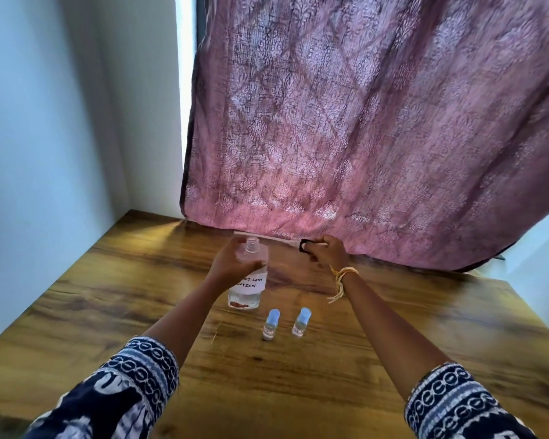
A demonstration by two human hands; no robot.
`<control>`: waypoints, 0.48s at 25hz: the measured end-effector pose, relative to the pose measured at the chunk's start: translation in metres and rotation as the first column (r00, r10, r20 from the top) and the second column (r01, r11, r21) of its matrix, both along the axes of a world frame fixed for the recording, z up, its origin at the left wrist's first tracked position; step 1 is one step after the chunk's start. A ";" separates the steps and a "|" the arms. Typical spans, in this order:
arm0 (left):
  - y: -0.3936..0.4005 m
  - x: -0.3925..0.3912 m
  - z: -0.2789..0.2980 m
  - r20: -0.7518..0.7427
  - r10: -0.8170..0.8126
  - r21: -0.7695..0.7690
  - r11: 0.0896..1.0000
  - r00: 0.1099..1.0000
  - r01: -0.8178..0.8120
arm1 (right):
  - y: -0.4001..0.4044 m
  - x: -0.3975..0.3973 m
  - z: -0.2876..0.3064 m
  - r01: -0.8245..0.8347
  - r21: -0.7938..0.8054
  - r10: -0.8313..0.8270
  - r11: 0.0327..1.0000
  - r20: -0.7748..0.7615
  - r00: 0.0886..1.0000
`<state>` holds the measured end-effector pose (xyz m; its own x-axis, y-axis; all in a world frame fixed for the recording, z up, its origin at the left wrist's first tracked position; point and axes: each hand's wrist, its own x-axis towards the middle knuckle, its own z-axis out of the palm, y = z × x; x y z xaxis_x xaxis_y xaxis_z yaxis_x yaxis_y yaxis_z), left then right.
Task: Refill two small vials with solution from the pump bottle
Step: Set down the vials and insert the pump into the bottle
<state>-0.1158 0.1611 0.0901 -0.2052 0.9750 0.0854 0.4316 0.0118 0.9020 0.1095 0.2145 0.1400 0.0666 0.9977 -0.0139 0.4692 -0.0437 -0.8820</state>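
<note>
A clear bottle (247, 293) with a handwritten white label stands on the wooden table (108, 312), its neck open and capless. My left hand (235, 264) grips its shoulder. My right hand (328, 253) holds the removed pump top (304, 245), a black collar with a long white dip tube stretching left, level above the table to the right of the bottle. Two small vials stand side by side in front of the bottle, both with pale blue caps on: the left vial (270, 324) and the right vial (300, 322).
A pink patterned curtain (377, 137) hangs down to the table's far edge right behind my hands. A white wall (45, 137) borders the table on the left. Bare wood lies on both sides of the bottle and vials.
</note>
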 end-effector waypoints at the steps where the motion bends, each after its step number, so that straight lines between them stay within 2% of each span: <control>1: -0.001 0.000 0.001 -0.004 0.002 -0.008 1.000 1.000 -0.002 | 0.000 0.001 0.007 0.024 0.015 -0.024 1.000 -0.010 1.000; 6: -0.003 0.003 0.002 -0.001 0.025 -0.024 0.999 1.000 -0.025 | -0.008 0.007 0.038 0.167 0.105 -0.147 0.980 -0.177 0.973; 9: -0.005 0.004 0.003 -0.003 0.024 -0.037 0.999 1.000 -0.024 | -0.019 0.006 0.057 0.236 0.137 -0.174 0.962 -0.360 0.917; 12: -0.005 0.004 0.007 -0.009 0.018 -0.069 0.997 1.000 -0.018 | -0.032 0.008 0.073 0.232 0.197 -0.143 0.952 -0.384 0.912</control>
<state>-0.1121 0.1563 0.0971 -0.2224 0.9748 0.0196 0.4383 0.0821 0.8951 0.1172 0.1826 0.2128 0.2880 0.9444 0.1587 0.1201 0.1288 -0.9844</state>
